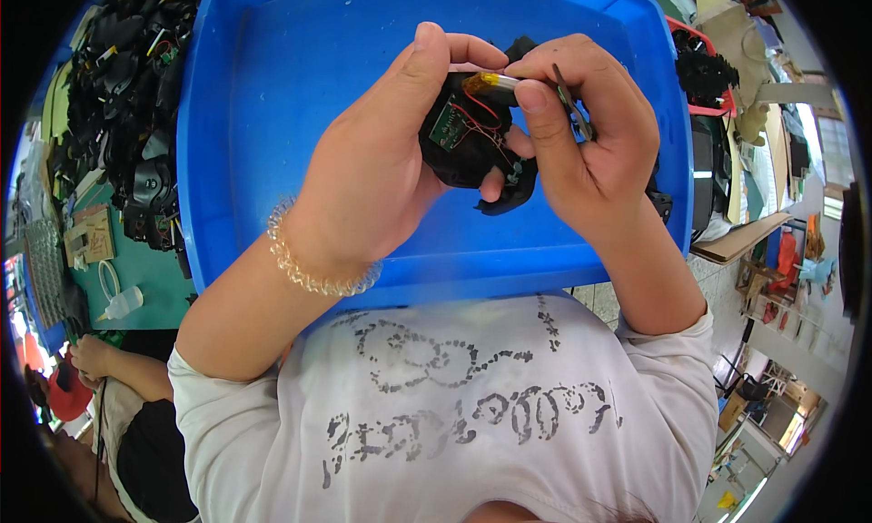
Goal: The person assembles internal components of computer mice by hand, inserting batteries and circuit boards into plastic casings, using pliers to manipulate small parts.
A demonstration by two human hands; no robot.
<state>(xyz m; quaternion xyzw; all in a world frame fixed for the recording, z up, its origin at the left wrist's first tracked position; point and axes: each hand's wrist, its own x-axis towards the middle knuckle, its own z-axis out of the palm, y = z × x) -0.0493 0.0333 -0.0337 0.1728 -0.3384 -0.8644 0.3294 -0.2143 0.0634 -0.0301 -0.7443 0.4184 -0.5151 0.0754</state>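
Note:
Above a blue bin, my left hand is closed around a black plastic housing. Inside the housing show a green circuit board and thin red wires. My right hand pinches the silver end of a small pouch battery, wrapped in yellow tape at its other end, by the housing's upper edge. A slim dark metal tool lies across the right hand's fingers; its exact kind is unclear. Other right fingers reach behind the housing, partly hidden.
The blue bin has raised walls around the work. A heap of black plastic parts lies left, near a small squeeze bottle on a green tabletop. A red basket stands right. Another person's hand is at lower left.

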